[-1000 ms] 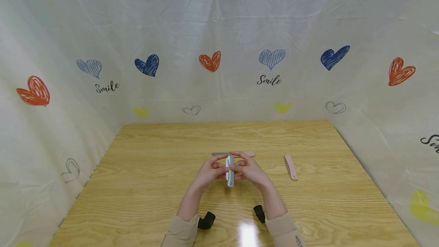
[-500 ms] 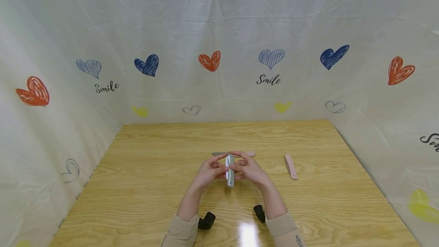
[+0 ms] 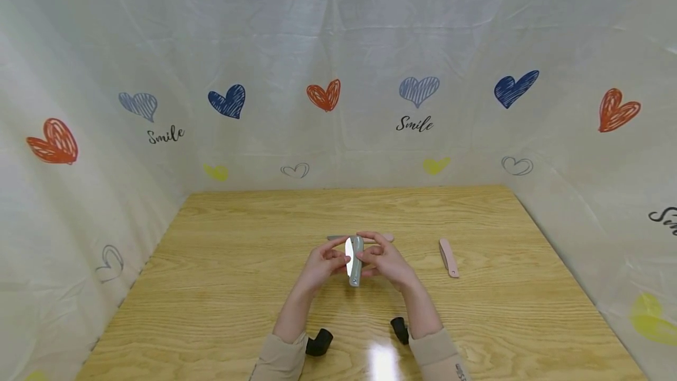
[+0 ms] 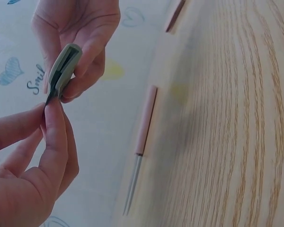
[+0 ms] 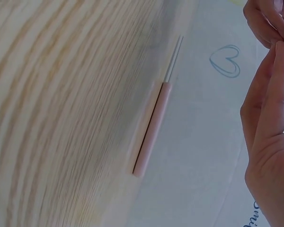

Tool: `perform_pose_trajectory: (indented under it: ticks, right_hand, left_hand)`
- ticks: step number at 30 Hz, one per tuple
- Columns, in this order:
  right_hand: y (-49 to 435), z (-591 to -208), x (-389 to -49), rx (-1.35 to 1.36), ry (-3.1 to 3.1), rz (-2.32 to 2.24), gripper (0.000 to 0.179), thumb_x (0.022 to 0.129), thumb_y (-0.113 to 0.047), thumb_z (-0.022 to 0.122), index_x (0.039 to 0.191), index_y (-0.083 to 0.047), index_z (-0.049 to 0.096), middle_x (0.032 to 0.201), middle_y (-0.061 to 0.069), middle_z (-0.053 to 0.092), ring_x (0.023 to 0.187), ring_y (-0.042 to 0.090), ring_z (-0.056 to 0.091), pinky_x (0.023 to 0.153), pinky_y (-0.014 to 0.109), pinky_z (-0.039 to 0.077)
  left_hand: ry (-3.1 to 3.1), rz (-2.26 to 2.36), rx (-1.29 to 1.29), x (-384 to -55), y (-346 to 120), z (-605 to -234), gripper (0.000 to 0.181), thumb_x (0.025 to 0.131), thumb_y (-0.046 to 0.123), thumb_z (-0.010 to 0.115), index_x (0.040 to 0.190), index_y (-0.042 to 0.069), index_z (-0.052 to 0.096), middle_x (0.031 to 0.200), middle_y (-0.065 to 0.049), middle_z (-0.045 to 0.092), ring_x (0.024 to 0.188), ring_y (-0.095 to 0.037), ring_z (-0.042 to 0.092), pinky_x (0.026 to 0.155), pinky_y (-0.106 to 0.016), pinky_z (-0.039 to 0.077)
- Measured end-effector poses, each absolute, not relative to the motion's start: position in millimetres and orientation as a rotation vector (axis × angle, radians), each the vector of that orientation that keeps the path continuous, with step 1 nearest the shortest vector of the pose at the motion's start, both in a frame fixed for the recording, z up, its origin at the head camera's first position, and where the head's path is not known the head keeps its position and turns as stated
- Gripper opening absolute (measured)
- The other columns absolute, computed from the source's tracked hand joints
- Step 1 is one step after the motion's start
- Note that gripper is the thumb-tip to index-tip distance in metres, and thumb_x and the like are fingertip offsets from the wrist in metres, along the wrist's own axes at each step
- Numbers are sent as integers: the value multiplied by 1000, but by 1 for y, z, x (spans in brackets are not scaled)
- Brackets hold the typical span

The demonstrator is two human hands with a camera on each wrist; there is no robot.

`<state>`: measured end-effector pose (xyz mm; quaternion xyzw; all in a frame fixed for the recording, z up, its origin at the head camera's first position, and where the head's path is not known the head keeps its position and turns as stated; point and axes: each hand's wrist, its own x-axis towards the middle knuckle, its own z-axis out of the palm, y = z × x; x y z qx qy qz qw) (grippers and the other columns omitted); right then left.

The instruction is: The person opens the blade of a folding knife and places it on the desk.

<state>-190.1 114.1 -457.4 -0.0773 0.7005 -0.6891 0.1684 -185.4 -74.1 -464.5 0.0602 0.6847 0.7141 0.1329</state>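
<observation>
Both hands hold up a small folding knife (image 3: 355, 277) with a grey-green handle, above the middle of the table. Its shiny blade (image 3: 348, 249) stands partly out along the handle's left side. My left hand (image 3: 321, 266) pinches the blade between thumb and fingers, while my right hand (image 3: 388, 264) grips the handle. In the left wrist view the slot in the green handle (image 4: 72, 56) faces the camera. Just behind the hands lies an unfolded knife with a pink handle (image 5: 152, 127), partly hidden in the head view.
A folded pink knife (image 3: 448, 257) lies on the wooden table (image 3: 238, 240) to the right of my hands. Black wrist mounts (image 3: 319, 342) stick out beside the sleeves. A white curtain (image 3: 365, 34) printed with hearts encloses the back and sides.
The blade has swung a little farther out from the green handle and shows wider. My right hand has shifted slightly right with the handle. The pink knives have stayed put.
</observation>
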Motion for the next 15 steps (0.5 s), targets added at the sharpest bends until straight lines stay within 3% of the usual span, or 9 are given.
perform_pose_trajectory:
  ticks: [15]
  right_hand:
    - [114,-457,-190,-187,1963,-1978,58,96,-4,59,148,-2,34,91,11,63,83,18,64,76,48,59]
  left_hand:
    - [2003,2087,149,-185,-74,-467,47,93,-4,60,138,-6,48,89,-7,60,75,-12,61,84,-46,56]
